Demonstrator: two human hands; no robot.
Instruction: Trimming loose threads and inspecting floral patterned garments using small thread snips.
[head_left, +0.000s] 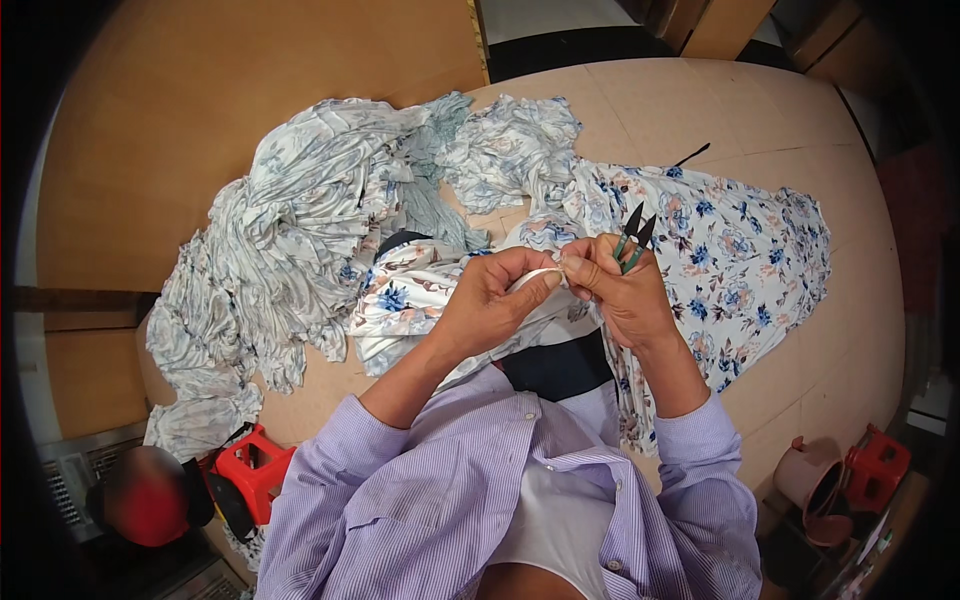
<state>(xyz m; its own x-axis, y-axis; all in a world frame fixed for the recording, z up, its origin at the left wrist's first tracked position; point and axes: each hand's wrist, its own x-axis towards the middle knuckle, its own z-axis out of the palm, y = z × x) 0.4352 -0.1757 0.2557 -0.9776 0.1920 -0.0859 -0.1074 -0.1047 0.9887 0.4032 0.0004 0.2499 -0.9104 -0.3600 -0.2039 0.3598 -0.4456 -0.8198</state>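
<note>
Between thumb and fingers, my left hand (491, 296) pinches the edge of a white floral-print cloth (397, 296) that drapes over my lap. My right hand (619, 292) meets it fingertip to fingertip at the same edge. Tucked in the right hand is a pair of green-handled thread snips (634, 238), their dark blades pointing up and apart. What the right fingertips pinch is too small to make out. To the right, a wide piece of the floral fabric (720, 262) with blue and peach flowers lies spread on the floor.
Crumpled floral fabric (300, 202) is heaped at the left, with pale green cloth (442, 150) beside it. A thin black object (691, 154) lies on the tiled floor (787, 112). Red stools (259, 469), a pink bin (806, 472) and a person (154, 495) are near the lower edges.
</note>
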